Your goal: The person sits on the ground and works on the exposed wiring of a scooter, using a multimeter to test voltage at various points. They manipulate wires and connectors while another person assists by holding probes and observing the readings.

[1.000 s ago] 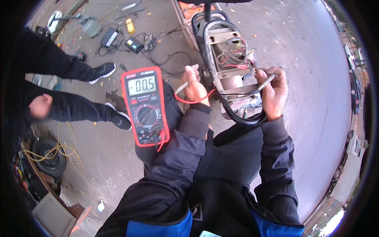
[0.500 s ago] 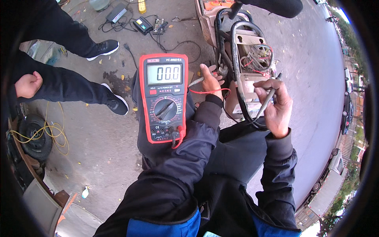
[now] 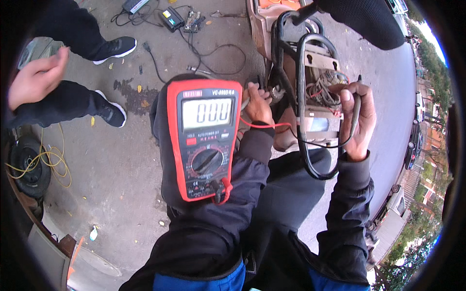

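Note:
A red-rimmed digital multimeter (image 3: 201,140) rests face up on my left thigh and forearm, its screen lit and its dial in the middle. Two leads plug into its lower right corner. My right hand (image 3: 358,119) pinches a dark test probe (image 3: 356,115), tip upward, its lead trailing down to the left. Beyond the multimeter, my left hand (image 3: 259,107) is closed around a grey probe, mostly hidden, near the red lead (image 3: 269,126). Between my hands stands the rear of a vehicle with a black tube frame (image 3: 302,104) and a bundle of wires (image 3: 324,89).
A person's hand (image 3: 39,77) and dark-trousered legs are at the left. Chargers (image 3: 172,18), a circuit board (image 3: 194,22) and cables lie on the ground ahead. A tire (image 3: 30,165) with a yellow cord sits far left. A dark padded seat (image 3: 364,22) overhangs at top right.
The view has shifted, and the multimeter appears larger and lower. My right hand has turned so its probe stands more upright. The other person's hand has risen and extended inward.

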The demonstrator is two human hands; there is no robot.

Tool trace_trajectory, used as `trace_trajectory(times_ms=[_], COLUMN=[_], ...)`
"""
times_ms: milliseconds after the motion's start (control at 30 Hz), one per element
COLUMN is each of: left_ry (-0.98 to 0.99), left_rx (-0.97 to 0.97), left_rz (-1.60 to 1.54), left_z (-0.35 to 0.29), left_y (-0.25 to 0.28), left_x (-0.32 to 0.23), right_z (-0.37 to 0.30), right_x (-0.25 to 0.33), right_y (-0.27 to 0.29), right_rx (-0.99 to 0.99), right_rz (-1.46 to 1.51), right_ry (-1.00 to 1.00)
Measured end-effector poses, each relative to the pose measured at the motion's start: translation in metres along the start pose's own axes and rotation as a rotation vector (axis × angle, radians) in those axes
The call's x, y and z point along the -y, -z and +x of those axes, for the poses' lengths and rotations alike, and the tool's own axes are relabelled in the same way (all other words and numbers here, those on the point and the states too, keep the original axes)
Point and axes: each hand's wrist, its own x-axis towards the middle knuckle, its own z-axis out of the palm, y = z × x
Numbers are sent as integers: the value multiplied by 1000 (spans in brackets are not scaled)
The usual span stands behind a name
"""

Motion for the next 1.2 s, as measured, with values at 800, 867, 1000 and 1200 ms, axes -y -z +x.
trace_trajectory(times_ms=[800, 867, 1000, 1200], left_ry=[-814, -892, -825, -1063], left_rx=[788, 984, 1295, 1220], left_rz=[714, 776, 812, 1154], left_z=[-182, -207, -236, -223], left_y=[-8, 0, 7, -21], left_x=[-91, -115, -178, -266], right_z=[-68, -80, -101, -110], right_x=[23, 26, 40, 87], right_y=[48, 54, 61, 36], right_rx=[23, -79, -147, -103], right_rz=[940, 1018, 899, 667], right_ry=[-86, -168, -261, -256])
